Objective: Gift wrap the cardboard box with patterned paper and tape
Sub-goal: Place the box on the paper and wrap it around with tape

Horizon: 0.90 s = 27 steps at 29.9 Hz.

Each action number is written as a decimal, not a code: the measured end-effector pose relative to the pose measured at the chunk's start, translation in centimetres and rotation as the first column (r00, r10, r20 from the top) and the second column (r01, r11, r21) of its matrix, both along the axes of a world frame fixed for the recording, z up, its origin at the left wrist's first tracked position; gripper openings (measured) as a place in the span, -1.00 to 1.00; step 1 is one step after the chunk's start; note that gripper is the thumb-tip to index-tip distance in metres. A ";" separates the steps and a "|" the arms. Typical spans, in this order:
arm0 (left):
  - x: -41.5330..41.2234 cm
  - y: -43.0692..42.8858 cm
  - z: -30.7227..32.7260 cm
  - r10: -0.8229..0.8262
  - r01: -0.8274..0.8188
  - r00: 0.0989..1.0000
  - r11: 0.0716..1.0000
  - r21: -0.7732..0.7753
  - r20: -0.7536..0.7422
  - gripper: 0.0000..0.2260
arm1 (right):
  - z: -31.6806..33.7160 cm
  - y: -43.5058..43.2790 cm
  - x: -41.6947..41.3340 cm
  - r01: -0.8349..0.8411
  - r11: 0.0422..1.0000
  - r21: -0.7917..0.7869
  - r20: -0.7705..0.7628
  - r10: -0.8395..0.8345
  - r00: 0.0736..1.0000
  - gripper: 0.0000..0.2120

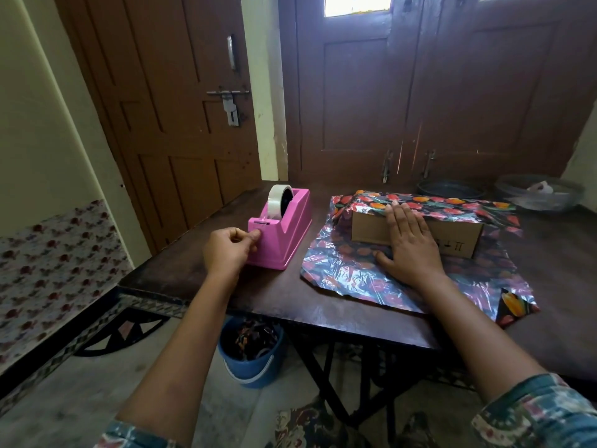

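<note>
my right hand [410,247] lies flat over the near side of the cardboard box [368,231], fingers [400,215] straight and spread. their tips press the edge of the patterned paper [339,270] where it comes over the top of the box, and the heel of the hand rests on the sheet below. the box sits on that sheet on the table [200,273], right of the pink tape dispenser [284,231]. its near face is bare and the front flap lies flat, not yet lifted. my left hand [231,250] is at the dispenser's front, thumb and forefinger [253,236] pinched together just under the cutter, as far as i can judge on the loose end of the tape [277,202], which is clear and barely shows. the risks i see are these. the dispenser is steadied by nothing but its own weight, so a sideways pull may drag or tip it rather than tear a strip. a clear strip may curl onto itself or onto my fingers. the paper looks slick and crinkled, so if my right hand eases off while i watch the tape, the top flap may slide back and the wrap go slack or crooked. a hard press could also crease or tear the thin sheet at the box's edge.
</note>
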<state>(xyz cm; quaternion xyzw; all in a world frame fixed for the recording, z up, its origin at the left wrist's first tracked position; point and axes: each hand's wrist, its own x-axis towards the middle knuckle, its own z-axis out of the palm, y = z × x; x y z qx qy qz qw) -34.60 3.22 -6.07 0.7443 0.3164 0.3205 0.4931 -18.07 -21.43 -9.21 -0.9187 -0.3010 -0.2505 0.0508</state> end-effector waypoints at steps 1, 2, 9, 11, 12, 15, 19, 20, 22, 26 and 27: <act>-0.1 0.1 0.1 0.009 -0.007 1.000 0.997 0.072 -0.024 -0.79 | 0.0 0.0 -0.1 0.002 1.000 -0.004 -0.003 -0.002 1.000 -0.20; -0.2 0.2 0.3 0.019 -0.012 0.999 0.991 0.134 -0.047 -0.79 | 0.1 -0.1 -0.1 0.003 1.000 -0.004 -0.003 -0.003 1.000 -0.20; -2.3 0.1 0.6 0.092 -0.046 0.984 0.957 0.286 -0.152 -0.82 | 0.2 -0.1 -0.3 0.003 1.000 0.011 -0.016 -0.003 1.000 -0.18; -2.8 -0.8 1.4 -0.014 0.024 0.999 0.974 0.225 -0.047 -0.82 | 0.2 -0.2 -0.4 0.004 1.000 0.015 -0.020 -0.004 1.000 -0.18; -2.7 -1.4 2.0 -0.076 0.072 0.997 0.978 0.196 0.013 -0.82 | 0.3 -0.1 -0.6 0.005 1.000 0.013 -0.024 -0.005 1.000 -0.18; -0.9 -4.0 3.8 -0.240 0.225 0.964 0.965 0.132 0.111 -0.80 | 0.6 -0.1 -0.8 0.009 1.000 0.005 -0.021 -0.009 1.000 -0.19; 3.6 -7.7 3.8 -0.330 0.319 0.931 0.943 0.093 0.156 -0.73 | 0.7 -0.1 -1.0 -0.013 1.000 0.024 -0.021 0.014 1.000 -0.20; 5.0 -8.7 3.6 -0.339 0.331 0.922 0.941 0.072 0.187 -0.71 | 0.7 -0.2 -0.9 -0.019 0.999 0.028 -0.015 0.019 1.000 -0.20; 7.4 -9.8 3.3 -0.353 0.359 0.906 0.933 0.017 0.232 -0.70 | 0.6 -0.2 -0.9 -0.029 0.999 0.040 -0.012 0.030 0.999 -0.20; 11.8 -10.6 3.0 -0.362 0.355 0.916 0.932 0.070 0.174 -0.68 | 0.4 -0.2 -0.8 -0.042 0.998 0.051 0.000 0.042 0.999 -0.19; 12.6 -10.6 2.9 -0.349 0.337 0.925 0.936 0.103 0.151 -0.66 | 0.3 -0.2 -0.8 -0.046 0.997 0.054 0.005 0.046 0.999 -0.19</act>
